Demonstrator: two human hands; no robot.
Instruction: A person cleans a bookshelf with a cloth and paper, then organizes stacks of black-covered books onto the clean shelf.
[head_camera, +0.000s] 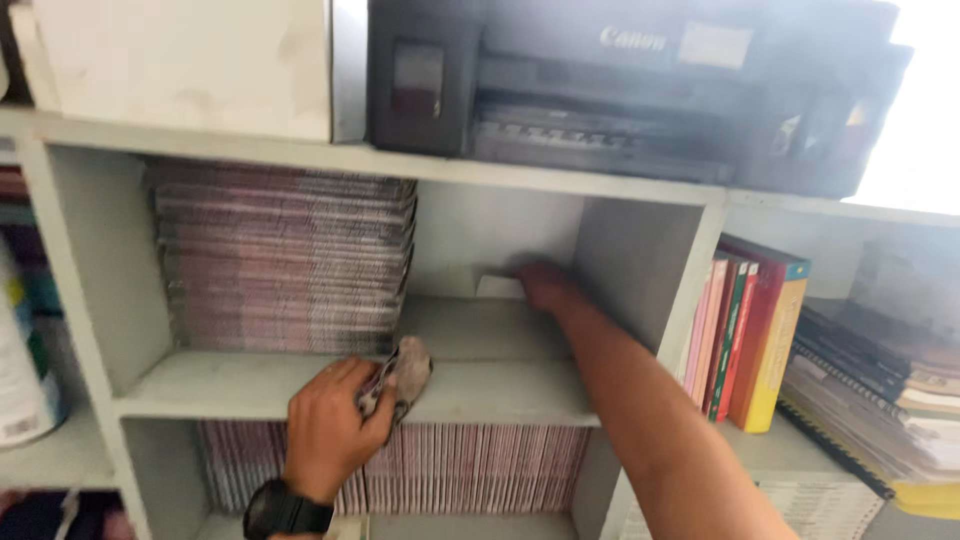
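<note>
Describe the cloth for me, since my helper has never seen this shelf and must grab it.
Start at the black printer on top of the grey shelf unit. In the compartment below it, at the front edge, the left hand grips a small crumpled rag. Unlike the flat stacked booklets beside it, it is soft, bunched, greyish-brown.

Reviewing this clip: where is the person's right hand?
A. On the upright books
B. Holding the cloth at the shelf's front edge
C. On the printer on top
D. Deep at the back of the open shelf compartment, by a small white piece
D: the right hand reaches to the compartment's back beside the small white piece; the left hand holds the cloth.
</note>
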